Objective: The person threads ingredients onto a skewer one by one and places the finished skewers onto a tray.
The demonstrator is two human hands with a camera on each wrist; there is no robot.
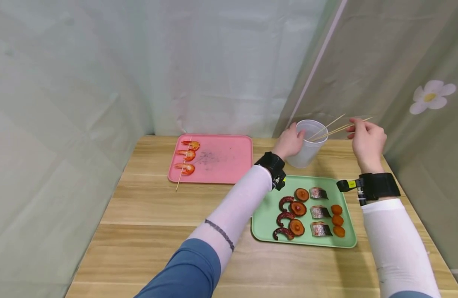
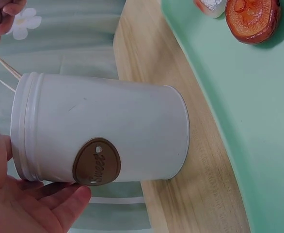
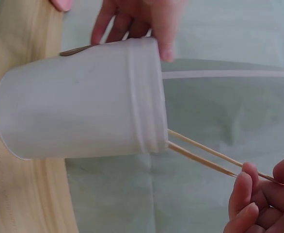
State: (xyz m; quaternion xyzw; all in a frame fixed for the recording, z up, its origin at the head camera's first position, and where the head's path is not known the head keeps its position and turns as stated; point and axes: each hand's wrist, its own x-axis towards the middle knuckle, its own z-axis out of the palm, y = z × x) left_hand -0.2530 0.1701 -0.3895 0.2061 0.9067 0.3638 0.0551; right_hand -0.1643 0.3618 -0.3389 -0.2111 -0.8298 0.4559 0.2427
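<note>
A white plastic cup (image 1: 303, 155) with a brown oval label (image 2: 97, 161) stands at the back of the table. My left hand (image 1: 290, 142) holds it near the rim, the thumb at the top edge and the fingers against the side. Thin wooden skewers (image 3: 200, 154) lean out of the cup's mouth. Beyond the rim, my right hand (image 1: 367, 138) pinches the upper part of one or more of them between thumb and fingers; exactly how many cannot be told. The skewers' lower ends are hidden inside the cup.
A green tray (image 1: 268, 231) in front holds mushroom slices (image 1: 297, 227), curled tentacles (image 1: 283, 234), fish pieces (image 1: 320, 212) and round orange pieces (image 1: 337, 220). On the pink tray (image 1: 229, 159) at left, three shrimp (image 1: 186, 169) lie along a skewer. A curtain (image 1: 221, 66) hangs behind the wooden table (image 1: 147, 231).
</note>
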